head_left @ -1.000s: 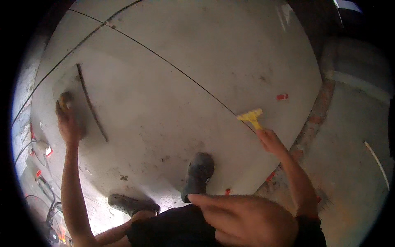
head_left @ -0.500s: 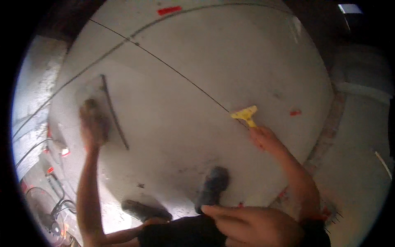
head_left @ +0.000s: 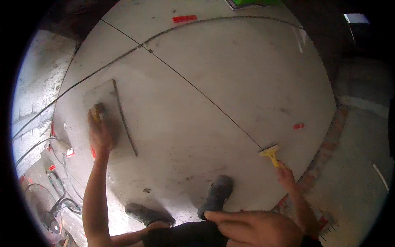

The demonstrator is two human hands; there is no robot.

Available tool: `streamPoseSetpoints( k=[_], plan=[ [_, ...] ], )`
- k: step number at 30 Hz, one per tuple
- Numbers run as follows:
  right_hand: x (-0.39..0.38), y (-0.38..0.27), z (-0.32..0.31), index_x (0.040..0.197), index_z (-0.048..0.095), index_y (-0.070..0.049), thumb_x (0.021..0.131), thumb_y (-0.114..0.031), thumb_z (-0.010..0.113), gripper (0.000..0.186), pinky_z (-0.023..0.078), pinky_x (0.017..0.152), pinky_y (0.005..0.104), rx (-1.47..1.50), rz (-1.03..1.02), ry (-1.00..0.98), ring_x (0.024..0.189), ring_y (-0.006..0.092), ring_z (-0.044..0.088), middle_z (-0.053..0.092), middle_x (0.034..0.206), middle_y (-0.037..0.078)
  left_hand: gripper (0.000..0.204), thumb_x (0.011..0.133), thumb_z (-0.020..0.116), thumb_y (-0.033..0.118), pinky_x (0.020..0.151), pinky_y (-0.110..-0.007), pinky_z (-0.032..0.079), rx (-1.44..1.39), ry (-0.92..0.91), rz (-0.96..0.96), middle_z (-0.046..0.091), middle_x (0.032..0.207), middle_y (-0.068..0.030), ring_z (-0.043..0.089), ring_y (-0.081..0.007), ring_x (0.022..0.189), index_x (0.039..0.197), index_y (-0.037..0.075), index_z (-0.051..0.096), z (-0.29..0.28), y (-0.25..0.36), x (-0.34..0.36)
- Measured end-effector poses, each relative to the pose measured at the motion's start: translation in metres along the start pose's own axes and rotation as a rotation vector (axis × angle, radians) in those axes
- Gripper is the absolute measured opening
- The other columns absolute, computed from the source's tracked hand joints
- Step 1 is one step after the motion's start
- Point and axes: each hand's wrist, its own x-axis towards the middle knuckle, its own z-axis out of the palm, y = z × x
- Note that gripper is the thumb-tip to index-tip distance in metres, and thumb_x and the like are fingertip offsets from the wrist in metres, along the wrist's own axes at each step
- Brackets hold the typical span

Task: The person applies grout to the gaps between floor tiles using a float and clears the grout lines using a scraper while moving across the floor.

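My left hand point(head_left: 100, 132) is closed around the handle of a flat rectangular hand float point(head_left: 108, 94). The float's grey plate has a dark long edge and rests against the pale tiled floor point(head_left: 185, 127). Over on the right, my right hand point(head_left: 285, 176) grips the handle of a yellow scraper point(head_left: 270, 152). Its wide blade end is at the dark narrow joint point(head_left: 210, 99) between the large tiles, which runs diagonally from the far left.
A dark cable point(head_left: 98, 68) curves across the far floor. Red plastic pieces point(head_left: 184, 19) lie about. A corded power tool point(head_left: 54, 225) sits lower left. My dark shoes point(head_left: 218, 193) stand near me. The tiles end at a rough edge point(head_left: 327, 152) on the right.
My right hand has drawn the scraper nearer and to the right along the joint. My left hand still holds the float, which shows slightly lower and farther right as the view shifts.
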Motion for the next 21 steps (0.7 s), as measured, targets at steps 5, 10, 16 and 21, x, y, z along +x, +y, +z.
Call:
streamPoseSetpoints(
  k=[5,10,16,21],
  plan=[
    [0.023,-0.043,0.033,0.134,0.054,0.0,0.098,-0.024,0.057,0.043,0.049,0.082,0.0311,0.091,-0.116,0.051,0.086,0.0141,0.059,0.067,0.097,0.009,0.056,0.087,0.064,0.026,0.098,-0.046,0.05,-0.593,0.126,-0.329,0.039,0.146,-0.0196,0.047,-0.0414,0.128,0.136,0.009,0.044,-0.03,0.022,0.008],
    [0.079,-0.174,0.04,0.141,0.049,-0.007,0.098,-0.022,0.057,0.047,0.052,0.081,0.0348,0.057,-0.345,0.055,0.093,0.0225,0.067,0.069,0.11,0.018,0.06,0.094,0.054,0.031,0.104,-0.044,0.042,-0.613,0.135,-0.363,0.043,0.146,-0.0218,0.047,-0.0402,0.131,0.145,0.006,0.037,-0.018,0.013,0.002],
    [0.043,-0.1,0.012,0.146,0.046,-0.01,0.096,-0.01,0.056,0.051,0.052,0.08,0.032,0.054,-0.457,0.141,0.091,0.019,0.064,0.066,0.113,0.016,0.059,0.097,0.049,0.031,0.107,-0.044,0.04,-0.672,0.178,-0.33,0.042,0.148,-0.0227,0.045,-0.0395,0.133,0.149,0.005,0.034,-0.041,0.023,0.01],
    [0.033,-0.052,0.021,0.145,0.047,-0.011,0.092,-0.005,0.059,0.055,0.052,0.077,0.0333,-0.125,-0.489,0.197,0.087,0.0233,0.063,0.065,0.106,0.014,0.055,0.097,0.052,0.027,0.106,-0.044,0.043,-0.657,0.24,-0.394,0.04,0.149,-0.022,0.044,-0.0376,0.134,0.145,0.004,0.039,-0.024,0.024,0.006]
  ],
)
